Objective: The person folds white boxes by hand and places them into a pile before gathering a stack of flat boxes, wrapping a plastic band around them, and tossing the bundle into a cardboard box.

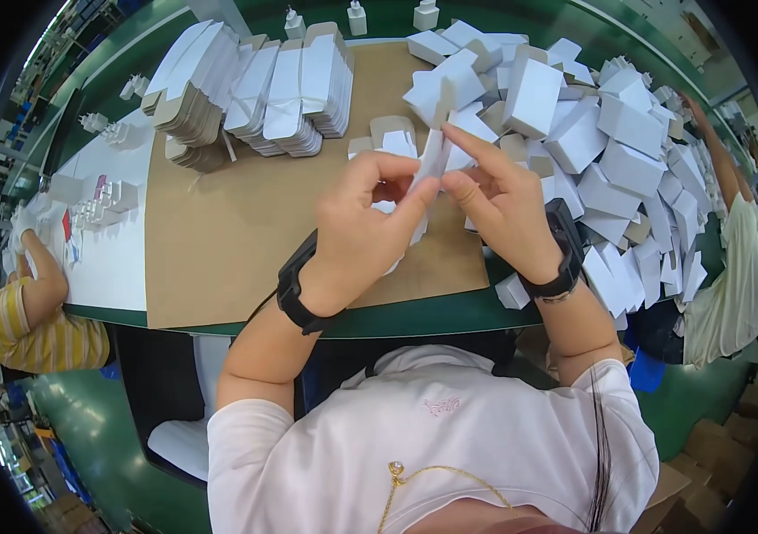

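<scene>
Over the brown sheet (pixel 218 240), I hold a narrow white paper carton (pixel 433 157) upright, seen nearly edge-on, with a raised flap at its top. My left hand (pixel 363 222) pinches its left side between thumb and fingers. On the other side, my right hand (pixel 508 200) has its index fingertip near the upper edge and its thumb lower down, against the carton. Behind and below my hands lie flat white cartons (pixel 394 135), partly hidden by my fingers.
Tied stacks of flat cartons (pixel 283 93) stand at the back left. A large heap of folded white boxes (pixel 566 133) fills the right side. White pump bottles (pixel 356 18) line the far edge. Co-workers sit at left (pixel 36 311) and right (pixel 739 258).
</scene>
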The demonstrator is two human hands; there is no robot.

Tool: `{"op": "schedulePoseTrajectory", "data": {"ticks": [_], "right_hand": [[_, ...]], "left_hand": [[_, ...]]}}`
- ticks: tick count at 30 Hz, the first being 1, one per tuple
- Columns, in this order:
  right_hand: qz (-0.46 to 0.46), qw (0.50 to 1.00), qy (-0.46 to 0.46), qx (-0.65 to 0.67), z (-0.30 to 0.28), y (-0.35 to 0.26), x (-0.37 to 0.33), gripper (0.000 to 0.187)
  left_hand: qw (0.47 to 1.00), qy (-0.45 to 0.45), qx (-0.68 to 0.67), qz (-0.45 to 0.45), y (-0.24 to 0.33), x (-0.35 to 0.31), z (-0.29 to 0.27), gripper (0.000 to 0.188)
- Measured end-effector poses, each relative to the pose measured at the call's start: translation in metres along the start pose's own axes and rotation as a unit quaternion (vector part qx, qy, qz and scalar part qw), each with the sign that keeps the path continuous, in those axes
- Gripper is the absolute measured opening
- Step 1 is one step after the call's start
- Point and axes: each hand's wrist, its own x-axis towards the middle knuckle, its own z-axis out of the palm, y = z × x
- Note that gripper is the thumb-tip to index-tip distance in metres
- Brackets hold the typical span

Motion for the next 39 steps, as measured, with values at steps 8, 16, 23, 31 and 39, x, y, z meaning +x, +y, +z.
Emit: {"op": "schedulePoseTrajectory", "data": {"ticks": [8,16,23,31,39], "right_hand": [[0.058,0.990,-0.092,0.095,-0.021,0.005,-0.002,0.023],[0.039,0.958,0.035,0.284,0.000,-0.007,0.001,0.025],[-0.076,0.985,-0.054,0.142,-0.012,0.006,-0.002,0.024],[-0.102,0.987,-0.037,0.119,-0.020,-0.003,-0.001,0.027],[0.058,0.977,-0.078,0.189,-0.028,-0.005,0.005,0.025]], "left_hand": [[0.969,-0.199,-0.128,-0.075,-0.002,0.001,-0.001,0.072],[0.966,-0.188,-0.167,-0.057,-0.002,0.002,0.003,0.055],[0.952,-0.178,-0.233,-0.086,0.002,-0.003,0.011,0.054],[0.951,-0.232,-0.179,-0.094,-0.004,0.004,0.000,0.063],[0.958,-0.248,-0.122,-0.079,-0.005,0.005,-0.004,0.068]]}}
